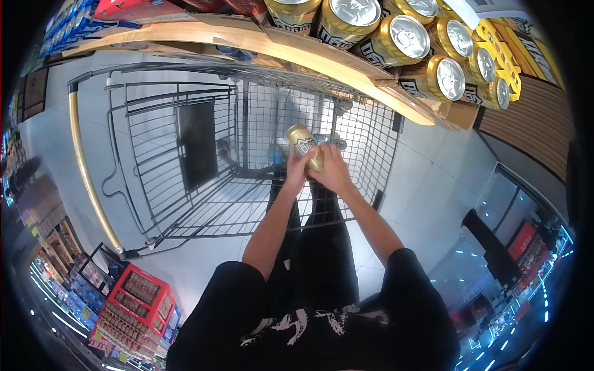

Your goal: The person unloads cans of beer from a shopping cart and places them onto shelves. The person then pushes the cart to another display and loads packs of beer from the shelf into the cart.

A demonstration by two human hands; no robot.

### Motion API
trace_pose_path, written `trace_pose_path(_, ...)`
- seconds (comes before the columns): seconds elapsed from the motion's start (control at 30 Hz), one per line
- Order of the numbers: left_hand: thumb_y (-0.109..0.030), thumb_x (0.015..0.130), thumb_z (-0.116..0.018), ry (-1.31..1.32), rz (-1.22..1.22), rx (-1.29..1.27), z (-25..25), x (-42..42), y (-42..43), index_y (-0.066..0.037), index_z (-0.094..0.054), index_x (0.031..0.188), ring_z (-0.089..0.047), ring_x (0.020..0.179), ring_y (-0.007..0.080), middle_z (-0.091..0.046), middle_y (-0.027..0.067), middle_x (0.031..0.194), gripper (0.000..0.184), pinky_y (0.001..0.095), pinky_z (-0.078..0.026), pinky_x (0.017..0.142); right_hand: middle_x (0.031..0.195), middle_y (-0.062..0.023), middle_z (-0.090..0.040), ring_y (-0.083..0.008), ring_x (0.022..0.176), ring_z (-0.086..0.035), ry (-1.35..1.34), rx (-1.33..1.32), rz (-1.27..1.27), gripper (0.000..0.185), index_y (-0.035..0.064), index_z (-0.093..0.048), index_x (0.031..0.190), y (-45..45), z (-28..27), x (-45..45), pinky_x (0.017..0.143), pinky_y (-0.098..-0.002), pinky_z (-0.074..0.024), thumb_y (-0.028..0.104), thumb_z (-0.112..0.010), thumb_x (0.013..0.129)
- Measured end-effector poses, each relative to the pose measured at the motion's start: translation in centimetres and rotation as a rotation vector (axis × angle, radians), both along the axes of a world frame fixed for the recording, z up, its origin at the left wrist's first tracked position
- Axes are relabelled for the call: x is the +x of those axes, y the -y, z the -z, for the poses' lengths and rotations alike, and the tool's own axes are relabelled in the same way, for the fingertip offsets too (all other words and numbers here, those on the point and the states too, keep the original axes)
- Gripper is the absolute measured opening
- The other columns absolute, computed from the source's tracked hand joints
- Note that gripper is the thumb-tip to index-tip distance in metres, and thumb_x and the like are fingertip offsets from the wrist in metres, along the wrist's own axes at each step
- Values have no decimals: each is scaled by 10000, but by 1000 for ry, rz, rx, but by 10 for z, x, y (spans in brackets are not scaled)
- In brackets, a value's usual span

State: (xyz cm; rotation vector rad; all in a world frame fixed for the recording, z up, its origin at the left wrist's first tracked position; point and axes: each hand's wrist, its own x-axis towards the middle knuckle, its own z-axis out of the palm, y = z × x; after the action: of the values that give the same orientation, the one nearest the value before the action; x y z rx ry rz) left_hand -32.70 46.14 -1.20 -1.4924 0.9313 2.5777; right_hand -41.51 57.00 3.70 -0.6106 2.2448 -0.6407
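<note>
A gold drink can (302, 141) with dark lettering is held over the wire shopping cart (260, 114). My left hand (297, 170) grips its lower left side. On the right side, my right hand (331, 166) has its fingers closed around the lower end. The can tilts, its top pointing up and left in the view. Parts of its lower half are hidden behind my fingers. Similar gold cans (405, 38) stand on the wooden shelf (352, 71) beyond the cart.
The cart's handle bar (93, 167) runs down the left side. A dark panel (198, 143) is fixed in the cart's frame. Red display boxes (137, 302) full of goods stand at lower left. A yellow can carrier (500, 52) lies beside the shelf cans. Pale floor tiles (427, 164) extend rightward.
</note>
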Motion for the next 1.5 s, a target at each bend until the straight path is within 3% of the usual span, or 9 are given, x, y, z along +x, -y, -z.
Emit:
trace_pose_path(0.3, -65, 881, -697, -277, 296, 64, -87, 31, 43, -25, -437, 1404, -603, 1166, 191, -596, 91, 1271, 586, 368, -507, 988, 1253, -87, -630, -184, 1167, -572, 541, -515, 589, 428, 31, -595, 1302, -6, -73, -13, 997, -335, -459, 336, -621, 1002)
trace_pose_path(0.4, -178, 829, -718, -230, 410, 259, -125, 49, 50, 11, -418, 1415, -618, 1156, 250, -583, 136, 1297, 685, 418, -505, 1012, 1245, -114, -614, -205, 1120, -591, 561, -572, 475, 527, 47, -551, 1376, 8, -118, -22, 984, -324, -460, 366, -659, 971)
trace_pose_path(0.6, -488, 814, -606, -657, 441, 794, -174, 51, 48, 53, -353, 1462, -668, 1037, 332, -533, 279, 1360, 881, 392, -566, 870, 967, -54, -648, -124, 898, -600, 537, -715, 511, 462, 60, -550, 1044, 23, -180, -18, 731, -288, -488, 417, -779, 863)
trace_pose_path(0.7, -513, 947, -549, -619, 641, 523, -235, 41, 56, 14, -256, 1522, -665, 1045, 345, -397, 348, 1486, 833, 374, -564, 864, 858, -55, -642, -125, 781, -596, 377, -645, 561, 516, 64, -524, 978, 20, -199, -14, 667, -290, -485, 458, -814, 814)
trace_pose_path(0.83, -477, 936, -593, -551, 776, 369, -241, 49, 56, -10, -380, 1434, -684, 879, 307, -648, 267, 1167, 716, 386, -573, 789, 806, -129, -689, -169, 784, -674, 275, -423, 521, 621, 54, -536, 977, 15, -247, -11, 675, -295, -516, 578, -795, 767)
trace_pose_path(1.07, -490, 891, -615, -570, 735, 506, -276, 52, 53, -16, -432, 1406, -636, 743, 304, -623, 180, 905, 723, 368, -520, 632, 812, -197, -729, -353, 931, -721, 57, -53, 281, 854, 77, -705, 1052, 7, -330, -17, 855, -455, -536, 857, -467, 797)
trace_pose_path(1.2, -443, 800, -797, -688, 912, -907, -306, 18, 36, -32, -439, 1391, -698, 846, 303, -691, 158, 1006, 803, 416, -562, 764, 920, -228, -734, -368, 989, -711, -23, -95, 282, 884, 31, -678, 1175, -12, -346, -17, 898, -441, -537, 807, -591, 759)
trace_pose_path(1.3, -401, 734, -872, -188, 1098, -1161, -357, 1, 15, -47, -449, 1367, -731, 900, 306, -731, 155, 1010, 839, 426, -564, 815, 1011, -206, -731, -313, 973, -717, -22, -292, 438, 828, -5, -654, 1164, -25, -332, -18, 892, -406, -545, 628, -836, 661)
trace_pose_path(1.5, -396, 779, -837, -422, 989, -1198, -393, -40, -5, -47, -446, 1355, -715, 968, 361, -715, 197, 1064, 779, 456, -558, 839, 1017, -171, -730, -265, 942, -719, -91, -535, 523, 808, 1, -619, 1173, -50, -335, -62, 868, -370, -558, 526, -902, 629)
